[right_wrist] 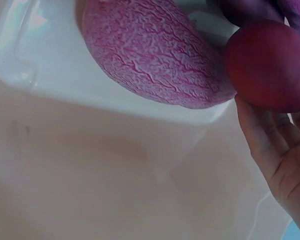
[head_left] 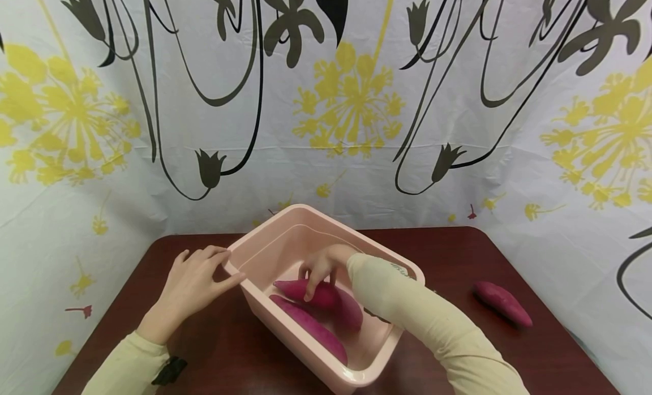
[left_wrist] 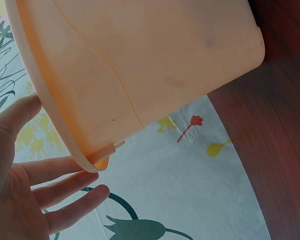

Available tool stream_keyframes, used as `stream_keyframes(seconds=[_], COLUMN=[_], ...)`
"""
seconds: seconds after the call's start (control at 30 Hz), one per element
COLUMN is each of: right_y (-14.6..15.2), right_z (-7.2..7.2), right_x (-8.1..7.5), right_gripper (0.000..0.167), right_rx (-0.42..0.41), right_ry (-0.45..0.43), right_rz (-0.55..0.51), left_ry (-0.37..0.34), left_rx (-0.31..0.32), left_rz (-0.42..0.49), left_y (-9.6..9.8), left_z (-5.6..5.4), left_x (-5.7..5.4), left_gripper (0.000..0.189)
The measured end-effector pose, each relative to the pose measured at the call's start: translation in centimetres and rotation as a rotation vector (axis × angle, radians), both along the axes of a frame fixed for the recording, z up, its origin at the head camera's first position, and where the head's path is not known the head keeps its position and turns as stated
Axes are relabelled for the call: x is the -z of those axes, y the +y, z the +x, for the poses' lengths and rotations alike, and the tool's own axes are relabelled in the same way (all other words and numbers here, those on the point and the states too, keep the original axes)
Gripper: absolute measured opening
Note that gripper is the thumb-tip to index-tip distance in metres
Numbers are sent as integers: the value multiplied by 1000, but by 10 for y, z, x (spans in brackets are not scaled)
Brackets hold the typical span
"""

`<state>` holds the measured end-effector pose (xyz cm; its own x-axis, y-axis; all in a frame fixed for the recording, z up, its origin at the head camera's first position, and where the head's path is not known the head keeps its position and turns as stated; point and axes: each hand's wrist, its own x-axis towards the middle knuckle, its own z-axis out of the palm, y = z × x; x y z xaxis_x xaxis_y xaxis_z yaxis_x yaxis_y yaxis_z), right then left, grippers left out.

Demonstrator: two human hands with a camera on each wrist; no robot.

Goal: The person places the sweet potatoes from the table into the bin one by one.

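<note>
A pink plastic bin (head_left: 285,327) stands at an angle on the table. Inside it lie purple sweet potatoes: one long one (head_left: 313,330) along the near wall and another (head_left: 350,313) beside it. My right hand (head_left: 322,266) reaches down into the bin and grips a sweet potato (head_left: 325,296) lying over these, its fingers curled round the top. In the right wrist view that sweet potato (right_wrist: 270,65) sits against the fingers, next to a wrinkled one (right_wrist: 150,50). At the bin's left corner my left hand (head_left: 196,282) touches the rim (left_wrist: 55,120) with spread thumb and fingers.
Another sweet potato (head_left: 501,303) lies on the dark red-brown table (head_left: 438,248), right of the bin. A white cloth (head_left: 351,191) with yellow and grey flower prints hangs behind and at both sides. The right sleeve (head_left: 407,301) crosses the bin's right rim.
</note>
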<state>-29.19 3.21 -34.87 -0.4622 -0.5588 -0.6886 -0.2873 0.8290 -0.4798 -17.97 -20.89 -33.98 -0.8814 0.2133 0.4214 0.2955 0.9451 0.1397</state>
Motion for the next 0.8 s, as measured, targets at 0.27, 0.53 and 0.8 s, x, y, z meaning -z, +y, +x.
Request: stream_keyframes(seconds=[0.27,0.53,0.8], right_y=[-1,-3,-7], right_z=[1,4,7], right_x=[5,6,7], right_gripper=[37,46,49], right_rx=[-7,-2,-54], right_ry=[22,59,157], right_rz=[23,60,119], left_ry=[-5,4,-2], left_rx=[-2,2,-1], left_rz=[3,0,-2], left_y=[1,1,1], left_z=[0,1,0], left_x=[-1,-1,-1], left_gripper=[57,57,56])
